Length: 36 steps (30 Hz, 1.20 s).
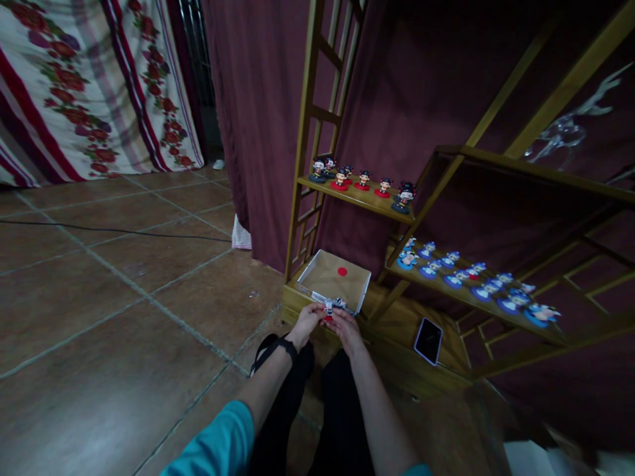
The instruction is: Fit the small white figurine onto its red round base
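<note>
Between my left hand and my right hand is a small figurine with a white upper part and a red base. Fingers of both hands are closed on it, one hand at each side. Just beyond my hands, a shallow box sits on the bottom board of the wooden shelf. Inside lie a red disc and, at the near edge, a small dark-and-white figure partly hidden by my right hand.
Several figurines on red and dark bases line the upper shelf. Blue-and-white figurines crowd the shelf to the right. A phone lies on the bottom board. A clear ornament stands higher up. A cable crosses the tiled floor.
</note>
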Available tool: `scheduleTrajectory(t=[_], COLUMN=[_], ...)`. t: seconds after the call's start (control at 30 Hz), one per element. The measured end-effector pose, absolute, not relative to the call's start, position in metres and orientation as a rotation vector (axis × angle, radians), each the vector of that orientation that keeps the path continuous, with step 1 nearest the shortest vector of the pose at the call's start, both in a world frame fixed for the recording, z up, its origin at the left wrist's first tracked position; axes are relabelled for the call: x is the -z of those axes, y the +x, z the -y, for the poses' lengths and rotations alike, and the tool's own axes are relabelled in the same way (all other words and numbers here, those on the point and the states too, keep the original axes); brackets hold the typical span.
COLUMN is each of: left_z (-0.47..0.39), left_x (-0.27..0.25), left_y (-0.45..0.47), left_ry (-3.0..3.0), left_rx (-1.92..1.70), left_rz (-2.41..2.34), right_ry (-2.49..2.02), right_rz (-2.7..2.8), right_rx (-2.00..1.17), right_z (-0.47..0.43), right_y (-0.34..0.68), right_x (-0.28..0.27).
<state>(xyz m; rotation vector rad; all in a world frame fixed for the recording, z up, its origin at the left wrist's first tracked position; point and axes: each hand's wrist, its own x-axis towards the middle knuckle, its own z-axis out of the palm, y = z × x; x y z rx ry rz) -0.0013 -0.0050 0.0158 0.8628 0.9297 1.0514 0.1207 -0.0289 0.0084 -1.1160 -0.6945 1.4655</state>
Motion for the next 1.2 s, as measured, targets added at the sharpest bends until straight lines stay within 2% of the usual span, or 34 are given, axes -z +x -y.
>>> scheduleTrajectory(t=[0.7,1.2], left_z=[0.001,0.001], left_x=[-0.002,-0.004], left_y=[0.003,0.002], left_ry=[1.123,1.108], left_rx=[-1.169,-1.151], left_rz=[-1.086,-1.066], right_ry=[-1.144,-1.131], right_rz=[0.753,0.703], right_rx=[-1.385,-1.441], right_z=[0.029,0.025], right_y=[0.115,0.119], right_x=[-0.006,0.001])
